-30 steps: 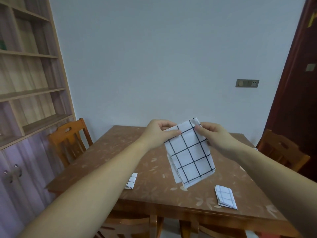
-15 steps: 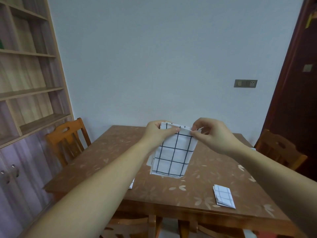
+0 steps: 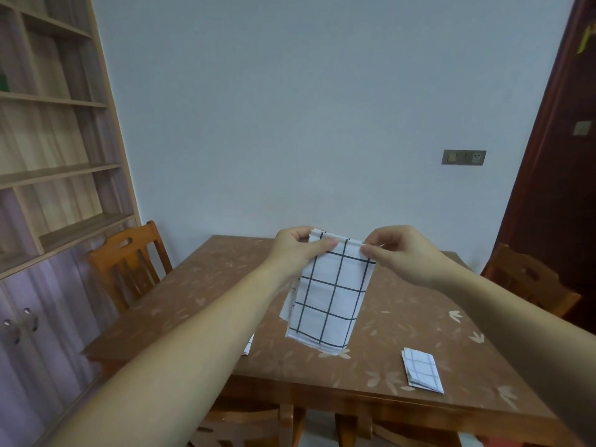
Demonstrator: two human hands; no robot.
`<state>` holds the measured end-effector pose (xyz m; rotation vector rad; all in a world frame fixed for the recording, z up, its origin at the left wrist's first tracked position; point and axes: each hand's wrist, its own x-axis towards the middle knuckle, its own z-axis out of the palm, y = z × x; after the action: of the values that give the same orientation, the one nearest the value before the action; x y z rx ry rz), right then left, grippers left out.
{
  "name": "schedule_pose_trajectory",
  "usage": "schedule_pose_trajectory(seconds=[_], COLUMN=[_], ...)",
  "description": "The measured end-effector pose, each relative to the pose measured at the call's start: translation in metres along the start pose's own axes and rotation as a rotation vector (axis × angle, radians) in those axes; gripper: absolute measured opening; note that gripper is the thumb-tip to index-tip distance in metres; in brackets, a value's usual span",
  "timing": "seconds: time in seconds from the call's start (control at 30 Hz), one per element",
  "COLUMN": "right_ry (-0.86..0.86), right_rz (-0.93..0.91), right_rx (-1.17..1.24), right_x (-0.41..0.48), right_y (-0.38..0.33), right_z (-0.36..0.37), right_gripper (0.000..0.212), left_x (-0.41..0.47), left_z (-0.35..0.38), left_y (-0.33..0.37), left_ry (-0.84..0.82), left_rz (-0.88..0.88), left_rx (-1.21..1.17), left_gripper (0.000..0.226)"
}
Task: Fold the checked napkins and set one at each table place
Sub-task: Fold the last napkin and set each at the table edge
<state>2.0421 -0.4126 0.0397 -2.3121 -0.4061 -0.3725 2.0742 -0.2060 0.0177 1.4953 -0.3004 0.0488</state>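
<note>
A white napkin with black checks (image 3: pixel 329 298) hangs in the air above the brown table (image 3: pixel 206 291), folded into a long strip. My left hand (image 3: pixel 298 250) pinches its top left corner and my right hand (image 3: pixel 396 253) pinches its top right corner. A small folded checked napkin (image 3: pixel 422 371) lies near the table's front right edge. Another folded napkin (image 3: pixel 249 343) peeks out from behind my left forearm, mostly hidden.
Wooden chairs stand at the left (image 3: pixel 129 262), at the right (image 3: pixel 529 282) and at the near side (image 3: pixel 245 427) of the table. A shelf unit (image 3: pixel 54 156) fills the left wall. A dark door (image 3: pixel 564 156) is at the right.
The napkin has swung from a tilted hold to hanging straight down and now hangs a little lower and longer. Both hands have kept their pinch on its top edge.
</note>
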Motion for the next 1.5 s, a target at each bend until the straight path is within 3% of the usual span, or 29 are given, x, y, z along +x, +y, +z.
schedule_pose_trajectory(seconds=[0.3,0.37,0.47,0.67,0.77,0.87,1.0,1.13,1.2,1.37,1.43,1.5], right_ry=[-0.08,-0.087,-0.063,-0.049,-0.047,0.0,0.02,0.027,0.044,0.127,0.069,-0.033], right_rz=[0.066,0.076,0.101,0.141,0.141,0.114,0.167,0.213,0.215,0.221,0.239,0.241], right_rx=[0.031,0.071,0.121,0.048,0.057,0.139,0.318,0.474,0.525,0.598,0.68,0.629], right_x=[0.001,0.002,0.003,0.005,0.007,0.009,0.008,0.007,0.006,0.007,0.005,0.0], right_y=[0.001,0.002,0.002,-0.002,0.0,0.005,0.009,0.01,0.007,0.007,0.006,0.005], right_z=[-0.003,-0.005,-0.007,-0.012,-0.014,-0.014,-0.015,-0.016,-0.017,-0.021,-0.019,-0.015], right_gripper=[0.022,0.024,0.026,0.025,0.022,0.014,0.023,0.004,0.004,0.003,0.009,0.017], left_x=[0.004,0.005,0.005,0.009,0.013,0.014,0.015,0.016,0.015,0.013,0.014,0.014], left_z=[0.0,-0.001,-0.002,-0.002,-0.003,-0.002,-0.003,-0.002,-0.002,-0.001,0.001,0.003], left_y=[-0.004,-0.004,-0.004,-0.002,-0.003,-0.003,-0.005,-0.004,-0.003,-0.008,-0.007,-0.005], left_ry=[-0.008,-0.002,-0.012,-0.017,-0.006,-0.011,-0.04,-0.075,-0.102,-0.14,-0.115,-0.092], left_rz=[-0.018,-0.024,-0.019,-0.014,-0.002,0.001,-0.004,-0.014,-0.024,-0.042,-0.018,0.001], left_rx=[-0.022,-0.019,-0.001,0.001,0.028,-0.005,-0.033,-0.056,-0.08,0.049,0.036,0.005], left_gripper=[0.003,0.017,0.061,0.013,0.018,0.008,0.006,0.006,0.006,0.017,0.006,0.009])
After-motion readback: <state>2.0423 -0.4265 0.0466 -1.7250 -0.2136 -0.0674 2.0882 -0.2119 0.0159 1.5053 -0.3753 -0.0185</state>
